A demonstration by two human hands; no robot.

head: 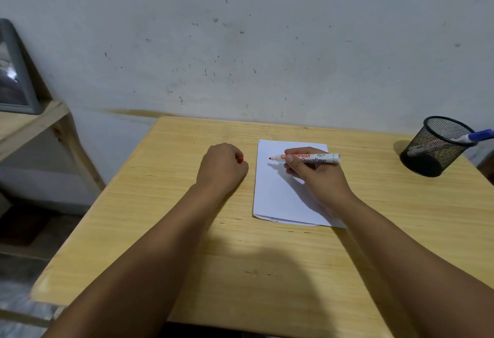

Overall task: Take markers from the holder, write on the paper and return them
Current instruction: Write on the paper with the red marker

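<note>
A white sheet of paper (278,193) lies on the wooden table (187,244). My right hand (315,174) rests on the paper and grips a white marker (320,157) with a red tip, uncapped, tip touching the sheet near its upper left. My left hand (222,166) lies fisted on the table left of the paper, closed around the red cap (240,159), of which only a bit shows. A black mesh holder (435,147) stands at the far right with a blue-capped marker (475,135) leaning out of it.
A grey wall runs behind the table. A wooden shelf (29,126) with a framed picture (13,75) stands to the left. The table's left edge drops to the floor.
</note>
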